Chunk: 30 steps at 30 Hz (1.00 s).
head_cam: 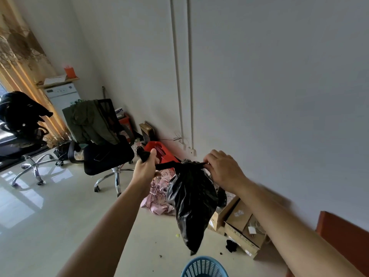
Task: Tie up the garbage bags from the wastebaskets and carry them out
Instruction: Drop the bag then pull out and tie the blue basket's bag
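A black garbage bag (192, 204) hangs in the air in front of me, above a blue plastic wastebasket (203, 266) at the bottom edge. My left hand (145, 168) is closed around one twisted end of the bag's top and pulls it out to the left. My right hand (223, 168) pinches the other end of the bag's top at the right. The bag's neck is stretched tight between both hands. Its bottom tip dangles just above the wastebasket's rim.
Two black office chairs (105, 154) draped with jackets stand on the left. Pink cloth (159, 194) and a red bag (159, 150) lie by the wall. Cardboard boxes (239, 224) sit at right, beside a brown furniture edge (343, 236). Small scraps dot the glossy tiled floor.
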Available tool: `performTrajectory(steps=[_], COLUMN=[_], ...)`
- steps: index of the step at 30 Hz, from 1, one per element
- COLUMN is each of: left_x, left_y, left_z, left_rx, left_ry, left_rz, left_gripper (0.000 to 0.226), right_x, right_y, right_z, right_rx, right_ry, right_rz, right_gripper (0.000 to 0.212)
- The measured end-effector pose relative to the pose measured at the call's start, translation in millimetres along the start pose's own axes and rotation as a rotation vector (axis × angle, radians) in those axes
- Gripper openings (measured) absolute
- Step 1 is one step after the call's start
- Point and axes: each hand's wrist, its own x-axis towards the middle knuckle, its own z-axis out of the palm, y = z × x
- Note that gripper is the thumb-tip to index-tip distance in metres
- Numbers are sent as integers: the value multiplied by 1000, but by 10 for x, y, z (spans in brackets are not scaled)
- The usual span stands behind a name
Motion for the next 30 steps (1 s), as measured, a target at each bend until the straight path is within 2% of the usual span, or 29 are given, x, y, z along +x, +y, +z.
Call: performTrajectory(steps=[4,7,12,18,20,21,23,25,26,30], left_x=[-45,-75,-178,-31,-59,-91,-116,-192,-304,-1006], left_y=[-23,-23,-222,-528,-658,-706,-750,-786,-821,-843], left_z=[9,-35,-94,-5,233,358,527,738,904,1555], left_rx=[-49,7,9,17,-2,-19,-64,-84,-79,-32], left_ry=[-44,-114,-60,-41,-111,-144,-152,-215,-269,-463], left_rz=[-17,-5,6,-71,-139,-174,-203,-218,-227,-214], left_gripper=[37,40,42,42,41,39,37,38,39,43], right_x=[-48,-96,-96,-445,-765,-930,-1152,-1387,-1578,-2490], right_y=[18,-6,-143,-141,-83,-52,-50,1,37,138], right_z=[82,179,410,414,364,331,243,134,33,-422], right_rx=[238,406,656,576,627,690,773,674,610,438], right_ry=[-83,-154,-62,-9,23,11,-74,-138,-118,43], right_rz=[155,303,506,576,678,722,740,737,750,862], right_gripper=[17,17,11,8,5,8,29,45,46,29])
